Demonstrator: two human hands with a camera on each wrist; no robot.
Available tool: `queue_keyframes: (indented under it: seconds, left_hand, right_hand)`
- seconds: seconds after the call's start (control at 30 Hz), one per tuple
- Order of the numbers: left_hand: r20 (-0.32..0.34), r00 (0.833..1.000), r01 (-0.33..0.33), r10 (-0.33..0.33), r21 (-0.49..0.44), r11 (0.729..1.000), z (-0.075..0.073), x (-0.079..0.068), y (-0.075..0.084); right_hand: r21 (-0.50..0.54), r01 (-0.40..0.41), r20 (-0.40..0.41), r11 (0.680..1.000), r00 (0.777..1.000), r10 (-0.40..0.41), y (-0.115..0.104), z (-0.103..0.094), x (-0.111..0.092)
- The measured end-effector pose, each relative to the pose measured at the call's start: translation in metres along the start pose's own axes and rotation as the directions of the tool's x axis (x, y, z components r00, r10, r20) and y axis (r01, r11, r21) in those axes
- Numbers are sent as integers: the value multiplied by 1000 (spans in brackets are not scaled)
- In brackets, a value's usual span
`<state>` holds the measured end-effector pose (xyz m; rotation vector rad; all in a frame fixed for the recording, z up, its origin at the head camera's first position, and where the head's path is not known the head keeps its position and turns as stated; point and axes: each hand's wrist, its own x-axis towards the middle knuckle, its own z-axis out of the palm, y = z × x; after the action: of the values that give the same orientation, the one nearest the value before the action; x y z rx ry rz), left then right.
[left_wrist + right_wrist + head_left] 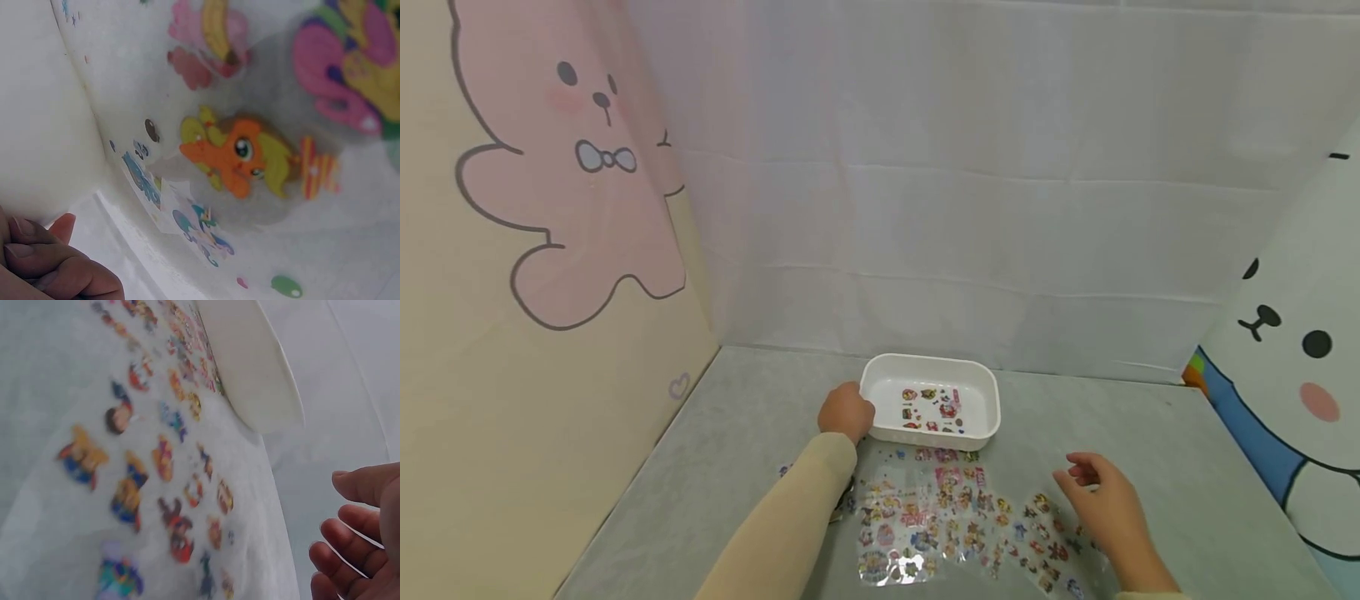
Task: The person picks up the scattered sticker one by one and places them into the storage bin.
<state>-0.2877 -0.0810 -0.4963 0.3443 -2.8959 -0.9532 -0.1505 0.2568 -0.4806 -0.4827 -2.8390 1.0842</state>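
A white rectangular tray (931, 364) stands on the table toward the back wall, a clear sticker sheet (928, 410) lying inside it. My left hand (846, 412) grips the tray's left edge; in the left wrist view its curled fingers (69, 265) show beside the white wall of the tray (50, 112). My right hand (1101, 500) hovers at the right, fingers loosely bent and holding nothing. Close to it lies a sticker sheet (1048, 542) of small cartoon figures. The right wrist view shows that hand (362, 550) with its thumb apart from its fingers.
Several transparent sticker sheets (917, 521) overlap in front of the tray, some partly hidden under my left forearm. The grey table (1187, 450) meets a white cloth backdrop (955, 208) behind. Side panels carry a pink bear (580, 200) and a white bear drawing (1285, 350).
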Motion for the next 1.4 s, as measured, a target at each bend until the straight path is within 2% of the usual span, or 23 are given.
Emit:
queue_keyframes:
  seconds: [0.27, 0.43, 0.67, 0.93, 1.23, 1.4]
  left_hand:
    - [-13, 1000, -3, 3, 7, 1000, 0, -2, 1]
    - [-6, 1000, 1, -1, 2, 1000, -1, -3, 2]
    - [-7, 1000, -11, 11, -12, 1000, 1, -2, 1]
    - [-23, 1000, -17, 17, -19, 1000, 3, 0, -2]
    - [-15, 1000, -8, 8, -24, 1000, 2, -1, 0]
    - [-3, 1000, 10, -10, -27, 1000, 2, -1, 0]
  right_hand:
    - [-70, -81, 31, 994, 996, 84, 20, -4, -10]
    - [-132, -100, 62, 986, 992, 109, 29, -7, -13]
    - [-134, -132, 116, 982, 982, 148, 37, -15, -19]
    - [-189, -139, 194, 972, 965, 176, 43, -18, -20]
    - [-248, -131, 196, 960, 964, 182, 52, -7, -22]
    - [-331, -93, 177, 939, 971, 159, 54, -3, -20]
